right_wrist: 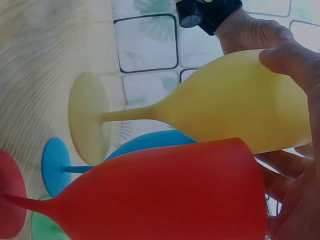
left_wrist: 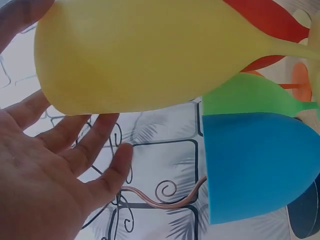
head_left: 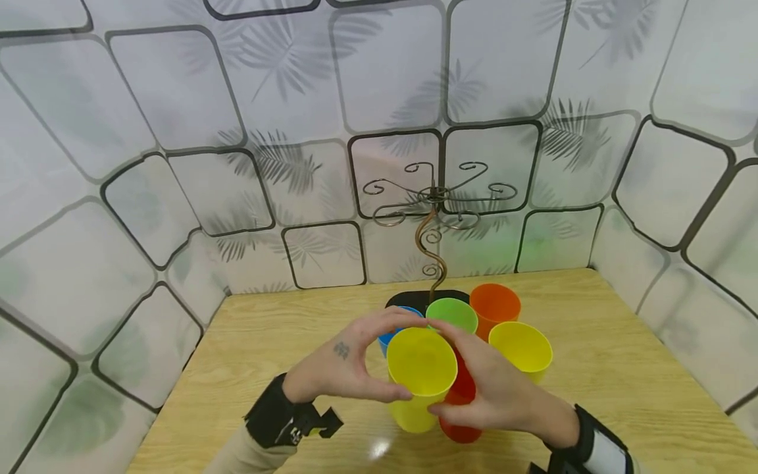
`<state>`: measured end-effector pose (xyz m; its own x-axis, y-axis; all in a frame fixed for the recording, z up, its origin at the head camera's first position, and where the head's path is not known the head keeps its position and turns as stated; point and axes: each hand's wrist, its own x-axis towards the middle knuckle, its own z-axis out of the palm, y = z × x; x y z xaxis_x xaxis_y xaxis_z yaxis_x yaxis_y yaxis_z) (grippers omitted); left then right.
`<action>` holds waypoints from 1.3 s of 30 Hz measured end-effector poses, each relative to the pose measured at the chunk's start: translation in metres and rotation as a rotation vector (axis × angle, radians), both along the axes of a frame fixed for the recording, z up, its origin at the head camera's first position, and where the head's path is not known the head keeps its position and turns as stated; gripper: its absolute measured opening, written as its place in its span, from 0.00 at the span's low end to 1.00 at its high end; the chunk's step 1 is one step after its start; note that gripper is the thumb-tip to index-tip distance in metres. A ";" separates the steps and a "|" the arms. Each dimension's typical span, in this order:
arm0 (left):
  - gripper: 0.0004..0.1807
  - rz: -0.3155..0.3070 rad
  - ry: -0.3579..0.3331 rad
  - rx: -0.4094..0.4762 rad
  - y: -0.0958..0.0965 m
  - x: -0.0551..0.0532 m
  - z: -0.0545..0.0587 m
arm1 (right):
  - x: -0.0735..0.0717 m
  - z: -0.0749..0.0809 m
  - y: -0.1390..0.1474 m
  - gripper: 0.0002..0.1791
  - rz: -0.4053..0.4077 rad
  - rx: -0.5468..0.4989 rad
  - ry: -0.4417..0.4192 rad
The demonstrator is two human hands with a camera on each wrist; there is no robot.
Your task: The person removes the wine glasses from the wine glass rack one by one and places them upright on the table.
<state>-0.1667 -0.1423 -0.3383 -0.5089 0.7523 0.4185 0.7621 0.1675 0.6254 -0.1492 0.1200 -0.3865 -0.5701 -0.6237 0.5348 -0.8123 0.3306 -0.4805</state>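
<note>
Both hands hold a yellow plastic goblet near its rim, at the front of a cluster of coloured goblets. My left hand curves around its left side, thumb in front and fingers behind. From the right, my right hand mirrors that grip, its thumb on the bowl in the right wrist view. The yellow goblet's round foot is close to the tabletop. Beside it a red goblet stands partly hidden by the right hand. Behind the left fingers is a blue goblet.
A green goblet, an orange goblet and a second yellow goblet stand behind and to the right. At the back, a curly metal stand rises from a black base. Patterned cloth walls border the wooden table.
</note>
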 end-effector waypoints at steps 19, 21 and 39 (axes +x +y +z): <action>0.50 0.033 -0.063 -0.144 -0.005 0.000 -0.010 | -0.004 -0.006 -0.003 0.54 -0.113 0.209 0.170; 0.50 0.039 -0.079 -0.159 -0.005 -0.001 -0.012 | -0.003 -0.007 -0.004 0.53 -0.124 0.232 0.167; 0.50 0.034 -0.055 -0.220 -0.004 -0.003 -0.030 | -0.001 -0.014 -0.006 0.51 -0.188 0.408 0.241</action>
<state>-0.1697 -0.1461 -0.3683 -0.5530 0.8044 0.2172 0.7193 0.3294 0.6116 -0.1499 0.1143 -0.4004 -0.5826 -0.7080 0.3992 -0.7929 0.6030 -0.0875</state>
